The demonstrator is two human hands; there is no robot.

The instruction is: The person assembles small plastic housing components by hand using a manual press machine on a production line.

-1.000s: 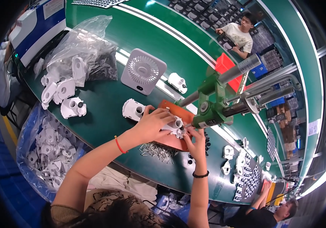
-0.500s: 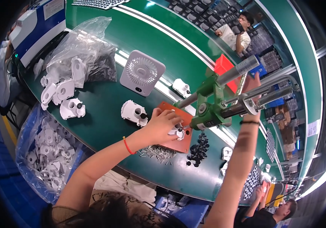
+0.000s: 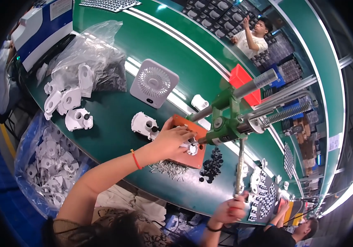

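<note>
Green laminate covers the bench, which curves from upper left to lower right. On its far left lies a clear bag of white and dark parts, with loose white housings beside it. Below the bench edge sits a blue sack full of more white housings. Near the bench's middle stands a small white fan, grille facing up. Right of it a green press rises over the bench, its long lever hanging down toward the near edge. Behind the press is a red bin.

Under the press head lies an orange plate. The left hand lies across this plate, fingers curled and pressed down on a small white part that sits on the plate just below the press tip. The right hand is closed in a fist round the lever's lower end.

Just left of the left hand sits one white housing. A heap of black caps lies just right of the plate, and a scatter of silver pins lies at the plate's near edge. A white cup stands beyond the plate, near the fan.
</note>
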